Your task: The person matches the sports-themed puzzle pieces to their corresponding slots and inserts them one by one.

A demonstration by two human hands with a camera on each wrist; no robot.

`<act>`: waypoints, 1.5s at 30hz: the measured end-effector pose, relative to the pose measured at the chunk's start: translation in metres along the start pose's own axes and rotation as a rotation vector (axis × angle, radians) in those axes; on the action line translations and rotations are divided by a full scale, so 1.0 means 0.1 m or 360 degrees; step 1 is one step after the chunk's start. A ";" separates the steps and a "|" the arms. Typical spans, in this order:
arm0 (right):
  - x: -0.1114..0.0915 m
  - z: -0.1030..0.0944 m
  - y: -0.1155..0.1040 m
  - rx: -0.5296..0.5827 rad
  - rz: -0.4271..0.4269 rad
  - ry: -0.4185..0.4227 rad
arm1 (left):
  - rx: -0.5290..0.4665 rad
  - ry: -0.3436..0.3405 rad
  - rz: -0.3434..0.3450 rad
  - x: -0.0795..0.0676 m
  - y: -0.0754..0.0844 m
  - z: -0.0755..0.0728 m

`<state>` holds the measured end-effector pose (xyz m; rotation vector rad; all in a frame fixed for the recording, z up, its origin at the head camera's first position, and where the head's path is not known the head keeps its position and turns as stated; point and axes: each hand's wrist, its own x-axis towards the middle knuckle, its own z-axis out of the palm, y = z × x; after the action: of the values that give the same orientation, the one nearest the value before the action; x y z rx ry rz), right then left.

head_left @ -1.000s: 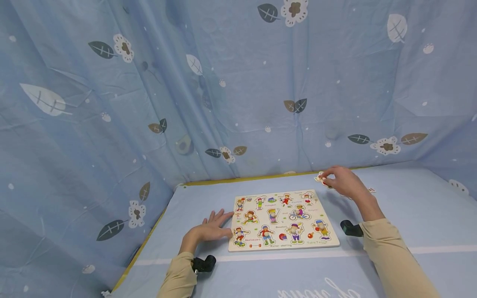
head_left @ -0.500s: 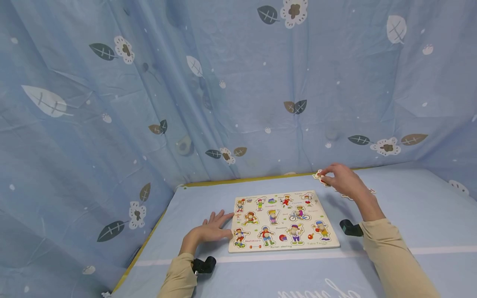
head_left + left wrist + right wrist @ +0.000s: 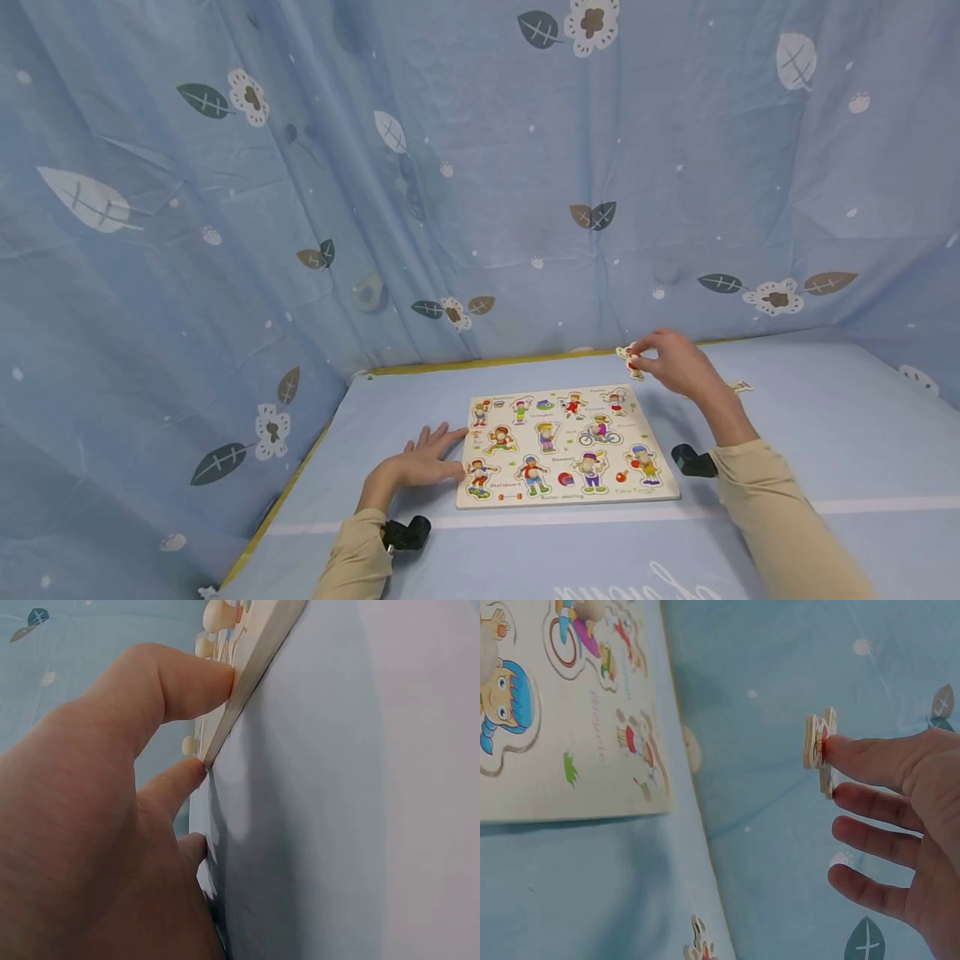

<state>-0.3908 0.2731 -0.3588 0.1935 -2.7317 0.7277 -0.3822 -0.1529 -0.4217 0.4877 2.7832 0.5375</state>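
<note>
My left hand (image 3: 423, 462) lies at the left edge of a wooden knob puzzle board (image 3: 480, 502) with its fingers extended. In the left wrist view, the thumb and a fingertip touch the side of the board (image 3: 251, 682). Beyond the board's far right corner, my right hand (image 3: 678, 365) pinches a small puzzle piece (image 3: 630, 363), shaped like a figure with red on it. That puzzle piece (image 3: 819, 746) is seen nearly edge-on in the right wrist view, between thumb and fingers, apart from the board. Several printed sports figures with round knobs sit on the board.
Another loose puzzle piece (image 3: 740, 387) lies on the blue tablecloth (image 3: 825, 417), partly behind my right wrist. A loose piece (image 3: 700, 943) also shows at the bottom of the right wrist view. A blue patterned curtain (image 3: 525, 292) hangs behind the table's far edge.
My right hand has moved slightly left with the puzzle piece, which now stands more upright. More of the loose piece behind the wrist shows. The left hand stays at the board's edge.
</note>
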 end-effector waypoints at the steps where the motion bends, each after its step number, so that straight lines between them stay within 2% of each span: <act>1: 0.01 0.02 0.00 0.0000 -0.0014 -0.0005 | 0.0001 0.0000 0.0001 0.00 0.00 0.00; 8: 0.06 0.20 -0.03 -0.0031 -0.0176 -0.0121 | -0.0014 0.0003 0.0010 -0.01 0.00 0.01; 13: 0.09 0.30 -0.01 -0.0035 -0.0194 -0.0196 | -0.0016 -0.0004 0.0008 0.02 -0.02 0.00; 22: 0.12 0.39 0.04 -0.0094 -0.0066 -0.0406 | -0.0024 -0.0016 -0.0010 -0.02 -0.02 -0.01; 26: 0.09 0.40 0.09 -0.0060 0.0028 -0.0535 | -0.0026 -0.0022 -0.0002 0.00 0.00 -0.02; 29: 0.06 0.40 0.14 -0.0019 0.0044 -0.0613 | -0.0024 -0.0023 -0.0009 0.00 0.00 -0.02; 33: 0.04 0.38 0.17 0.0027 0.0007 -0.0668 | -0.0040 -0.0028 -0.0012 -0.01 0.01 -0.02; 39: 0.00 0.31 0.18 0.0063 0.0030 -0.0743 | -0.0042 -0.0019 -0.0013 -0.01 0.01 -0.04; 45: -0.03 0.33 0.18 0.0104 0.0070 -0.0726 | -0.0040 -0.0020 -0.0010 0.01 -0.01 -0.02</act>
<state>-0.4002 0.2722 -0.3953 0.3539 -3.1503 0.8774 -0.3838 -0.1538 -0.4200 0.4749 2.7620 0.5651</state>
